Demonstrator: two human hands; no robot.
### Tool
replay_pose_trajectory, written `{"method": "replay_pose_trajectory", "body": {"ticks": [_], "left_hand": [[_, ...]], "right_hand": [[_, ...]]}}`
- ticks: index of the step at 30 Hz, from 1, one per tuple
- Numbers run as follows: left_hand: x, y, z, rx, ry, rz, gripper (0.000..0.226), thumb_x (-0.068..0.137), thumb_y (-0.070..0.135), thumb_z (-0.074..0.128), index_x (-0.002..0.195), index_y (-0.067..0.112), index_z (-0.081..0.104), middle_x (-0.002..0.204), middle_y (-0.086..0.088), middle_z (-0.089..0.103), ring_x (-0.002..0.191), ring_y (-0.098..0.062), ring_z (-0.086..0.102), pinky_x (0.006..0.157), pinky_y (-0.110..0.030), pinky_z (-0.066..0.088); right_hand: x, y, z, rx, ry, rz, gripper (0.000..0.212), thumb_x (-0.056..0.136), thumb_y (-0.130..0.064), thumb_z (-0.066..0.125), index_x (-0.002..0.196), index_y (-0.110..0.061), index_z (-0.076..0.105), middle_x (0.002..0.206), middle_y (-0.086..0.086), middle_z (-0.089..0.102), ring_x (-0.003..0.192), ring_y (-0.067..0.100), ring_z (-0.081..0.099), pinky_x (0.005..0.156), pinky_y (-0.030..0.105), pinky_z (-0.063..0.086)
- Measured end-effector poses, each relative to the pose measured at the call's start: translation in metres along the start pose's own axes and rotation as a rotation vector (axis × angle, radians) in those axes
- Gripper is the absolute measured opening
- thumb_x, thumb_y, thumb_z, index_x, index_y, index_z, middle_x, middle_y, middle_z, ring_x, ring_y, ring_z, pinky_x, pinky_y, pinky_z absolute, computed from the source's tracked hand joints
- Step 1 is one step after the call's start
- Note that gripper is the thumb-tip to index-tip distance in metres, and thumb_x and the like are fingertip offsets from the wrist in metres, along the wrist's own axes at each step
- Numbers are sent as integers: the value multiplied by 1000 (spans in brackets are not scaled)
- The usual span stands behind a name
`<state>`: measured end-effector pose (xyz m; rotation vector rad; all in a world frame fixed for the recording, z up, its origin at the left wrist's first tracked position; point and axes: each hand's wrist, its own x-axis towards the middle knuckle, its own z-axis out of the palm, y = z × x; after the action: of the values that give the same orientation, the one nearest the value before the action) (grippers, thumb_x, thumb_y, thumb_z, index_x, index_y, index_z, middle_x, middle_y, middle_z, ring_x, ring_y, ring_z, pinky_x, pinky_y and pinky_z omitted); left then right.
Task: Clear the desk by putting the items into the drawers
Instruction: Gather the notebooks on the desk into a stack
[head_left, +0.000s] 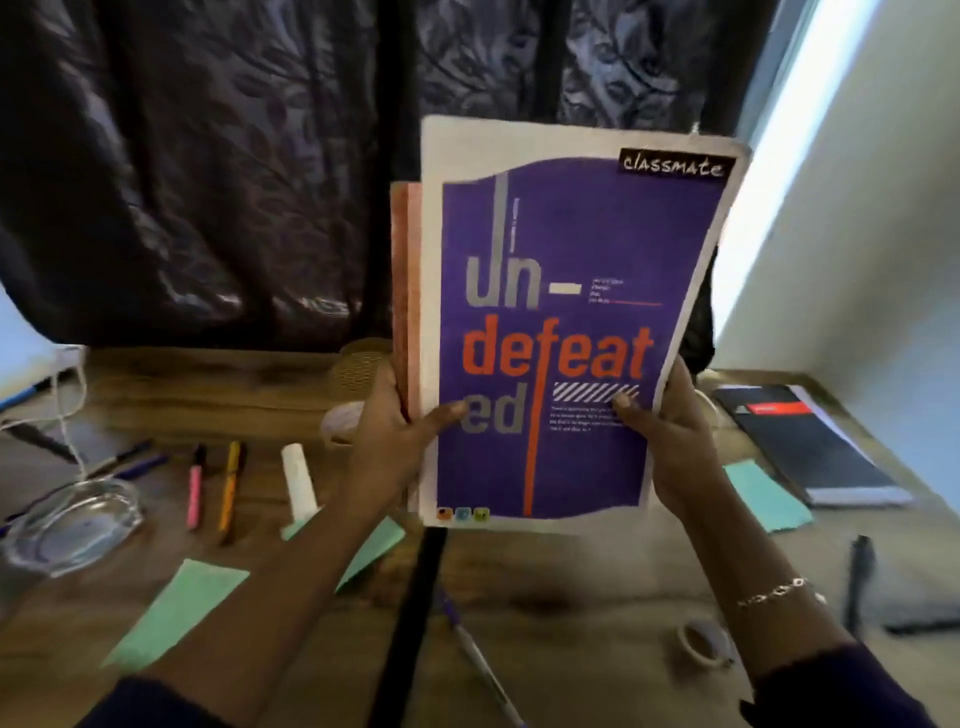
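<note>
Two notebooks held upright above the counter (208, 384)

The purple Classmate notebook (571, 234) stands upright in the air over the middle of the wooden counter, with an orange notebook (402, 286) pressed just behind it. The left hand (395, 441) grips their lower left edge and the right hand (672, 447) the lower right edge, fingers (681, 382) curled behind, thumbs on the cover. Below lie a pink highlighter (195, 488), a glass dish (72, 525), a tape roll (701, 644) and a black notebook (800, 441).

Dark navy left sleeve (150, 701) at 7 o'clock, matching right sleeve (841, 691) at 5; silver chain bracelet (774, 592) at my right hand's (670, 447) wrist.
</note>
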<state>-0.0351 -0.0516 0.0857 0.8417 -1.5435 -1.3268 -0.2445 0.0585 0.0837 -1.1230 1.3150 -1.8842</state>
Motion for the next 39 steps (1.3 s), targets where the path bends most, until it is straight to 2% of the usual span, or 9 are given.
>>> {"method": "replay_pose_trajectory", "body": {"ticks": [6,10,15,19,23,27,29,33,39], "left_hand": [[-24,-30,52,-32,-76,-32,55,76,13,71,121,22,40,123,-2,57,112,-22,58,90,-47,51],[-33,-53,63,8,-65,-50,57,78,13,71,123,24,39,120,2,57,111,-19,59,82,-31,55],[-38,-57,67,32,-19,-57,62,75,9,72,120,29,34,108,16,57,94,-7,61,66,-15,55],[-38,-58,69,38,30,-66,58,76,10,71,121,26,39,114,9,58,98,-12,61,76,-27,55],[-43,-52,70,35,34,-55,47,79,6,67,118,20,45,115,2,60,101,-18,62,73,-22,55],[-43,-27,63,41,23,-42,51,78,14,66,125,9,46,122,-8,62,104,-24,63,85,-44,54],[-45,-15,57,22,33,-67,54,76,21,68,125,11,46,117,-6,65,99,-23,66,82,-43,55],[-58,-12,43,46,34,-214,43,81,21,67,119,13,50,107,-6,68,89,-22,69,75,-38,57],[-87,-59,39,78,63,-543,31,79,21,70,104,14,54,103,-10,68,85,-26,69,79,-46,56]], "right_hand": [[-20,15,-56,23,14,100,74,52,-42,85,112,-20,48,100,-3,69,99,18,66,72,26,56],[-32,30,-71,25,1,192,43,76,-2,59,113,-19,47,102,2,66,102,23,64,70,26,57],[-31,34,-72,50,-61,255,46,71,-21,63,114,-24,48,102,-2,68,99,19,66,70,26,57],[-32,39,-73,87,-31,249,69,53,-49,82,109,-21,54,100,-2,71,99,20,66,70,27,57],[-27,26,-73,31,-37,182,61,56,-44,81,105,-18,56,97,-1,71,96,20,67,69,25,56],[-22,-4,-64,-78,-41,113,74,46,-61,79,103,-21,54,93,-8,72,89,13,69,65,21,55],[-25,-13,-58,-92,-36,111,65,52,-59,77,101,-22,56,90,-8,73,84,14,70,61,20,55],[-46,-1,-47,3,11,338,21,82,-23,63,101,-16,59,82,0,74,73,18,72,54,26,56],[-76,52,-45,-90,91,606,36,79,-27,68,110,-14,54,97,10,72,82,28,71,72,45,58]]}}
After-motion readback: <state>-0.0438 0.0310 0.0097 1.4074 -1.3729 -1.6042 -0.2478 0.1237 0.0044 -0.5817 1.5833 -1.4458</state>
